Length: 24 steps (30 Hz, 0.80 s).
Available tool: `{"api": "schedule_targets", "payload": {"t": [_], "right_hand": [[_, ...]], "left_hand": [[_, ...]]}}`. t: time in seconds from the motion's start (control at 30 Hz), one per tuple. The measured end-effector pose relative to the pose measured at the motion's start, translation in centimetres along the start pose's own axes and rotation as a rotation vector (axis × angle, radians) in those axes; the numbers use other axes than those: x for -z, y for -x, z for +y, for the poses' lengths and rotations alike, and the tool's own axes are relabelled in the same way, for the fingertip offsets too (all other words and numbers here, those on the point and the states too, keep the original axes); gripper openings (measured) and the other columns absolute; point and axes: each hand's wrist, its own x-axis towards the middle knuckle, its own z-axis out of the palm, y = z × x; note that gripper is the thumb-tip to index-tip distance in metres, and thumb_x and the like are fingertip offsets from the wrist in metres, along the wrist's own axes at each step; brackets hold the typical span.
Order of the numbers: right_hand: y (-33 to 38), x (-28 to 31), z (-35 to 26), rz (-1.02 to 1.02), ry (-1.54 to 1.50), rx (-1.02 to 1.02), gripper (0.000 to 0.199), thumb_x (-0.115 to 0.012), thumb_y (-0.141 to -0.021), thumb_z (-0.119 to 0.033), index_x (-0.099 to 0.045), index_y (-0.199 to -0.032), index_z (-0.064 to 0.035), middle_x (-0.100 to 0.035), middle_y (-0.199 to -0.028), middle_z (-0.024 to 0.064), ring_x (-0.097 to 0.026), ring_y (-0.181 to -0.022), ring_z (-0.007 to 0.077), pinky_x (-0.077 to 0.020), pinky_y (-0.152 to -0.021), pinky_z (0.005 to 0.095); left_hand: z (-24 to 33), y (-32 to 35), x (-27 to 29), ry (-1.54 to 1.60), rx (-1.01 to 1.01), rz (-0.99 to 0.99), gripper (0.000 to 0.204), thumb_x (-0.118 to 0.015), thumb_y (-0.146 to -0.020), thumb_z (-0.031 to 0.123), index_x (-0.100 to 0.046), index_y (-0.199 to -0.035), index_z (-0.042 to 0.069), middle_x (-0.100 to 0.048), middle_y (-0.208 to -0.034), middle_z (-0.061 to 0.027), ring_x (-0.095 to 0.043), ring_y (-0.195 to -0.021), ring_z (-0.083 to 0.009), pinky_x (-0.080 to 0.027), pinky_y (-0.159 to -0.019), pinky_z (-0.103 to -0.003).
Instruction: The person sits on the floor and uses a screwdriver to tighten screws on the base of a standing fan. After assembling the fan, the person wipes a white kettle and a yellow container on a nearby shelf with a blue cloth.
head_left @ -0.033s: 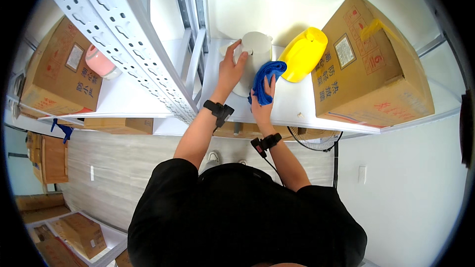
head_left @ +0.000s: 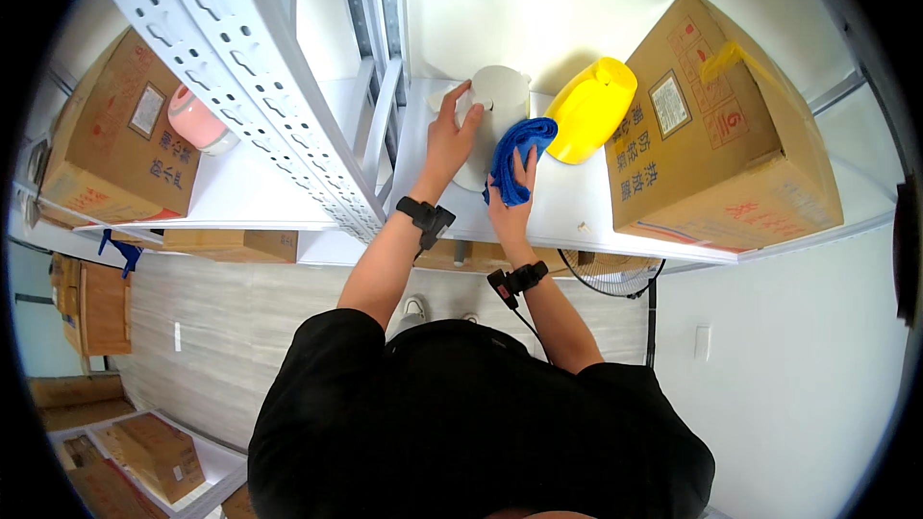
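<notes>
A folded blue cloth [head_left: 508,161] is gripped in my right hand [head_left: 515,196], its fingers wrapped round the near part. The cloth lies against the near right side of a white, rounded upright container [head_left: 504,86], whose exact kind I cannot make out. On the container's left side rests my left hand [head_left: 450,139], thumb and fingers curved against it; part of that contact is hidden. Just right of the cloth, a glossy yellow rounded bottle-like thing [head_left: 590,113] leans on the white shelf [head_left: 567,207].
A large cardboard box [head_left: 716,125] takes up the shelf's right end. To my left rises a perforated grey metal post [head_left: 240,67]. Beyond it are a pink-and-white rounded object [head_left: 197,120] and another cardboard box [head_left: 125,135]. A wire fan guard [head_left: 615,274] shows below the shelf edge.
</notes>
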Motion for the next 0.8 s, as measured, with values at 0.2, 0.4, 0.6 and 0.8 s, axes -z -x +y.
{"api": "schedule_targets", "payload": {"t": [0.2,0.4,0.6,0.8], "right_hand": [[-4.4,0.6,-3.7,0.028,0.228,0.100,0.070,-0.069,-0.073,0.002,-0.042,-0.138,-0.0036,-0.022,-0.152,0.0200,-0.038,-0.132,0.0357,-0.0376,-0.102,0.0357],[-3.6,-1.1,1.4,0.165,0.264,0.183,0.073,-0.068,-0.076,-0.001,-0.036,-0.141,-0.0044,-0.029,-0.148,0.0231,-0.040,-0.130,0.0343,-0.0364,-0.103,0.0358],[0.0,-0.1,7.4,0.206,-0.123,-0.218,0.059,-0.059,-0.084,-0.005,-0.037,-0.139,-0.0014,-0.056,-0.116,0.0095,-0.054,-0.098,0.0176,-0.0425,-0.091,0.0291],[-3.7,0.1,1.1,0.182,-0.215,-0.271,0.056,-0.060,-0.082,-0.004,-0.045,-0.136,-0.0047,-0.054,-0.130,0.0123,-0.050,-0.118,0.0238,-0.0373,-0.099,0.0300]], "left_hand": [[0.8,-0.1,-0.2,-0.022,-0.071,-0.006,0.046,-0.057,-0.092,0.036,-0.048,-0.131,0.015,-0.065,-0.082,-0.0189,-0.057,-0.055,-0.0294,-0.047,-0.060,-0.037],[-0.4,-0.4,0.0,-0.005,-0.148,0.041,0.046,-0.057,-0.092,0.036,-0.048,-0.131,0.014,-0.063,-0.078,-0.0172,-0.054,-0.053,-0.0267,-0.044,-0.057,-0.037],[0.0,-0.1,-0.5,-0.024,-0.127,0.041,0.044,-0.056,-0.092,0.035,-0.049,-0.131,0.014,-0.058,-0.065,-0.0133,-0.051,-0.050,-0.0217,-0.041,-0.052,-0.034],[0.2,-0.1,-0.2,-0.010,-0.078,0.079,0.039,-0.050,-0.095,0.035,-0.052,-0.128,0.014,-0.057,-0.062,-0.0106,-0.051,-0.053,-0.0178,-0.041,-0.053,-0.032]]}}
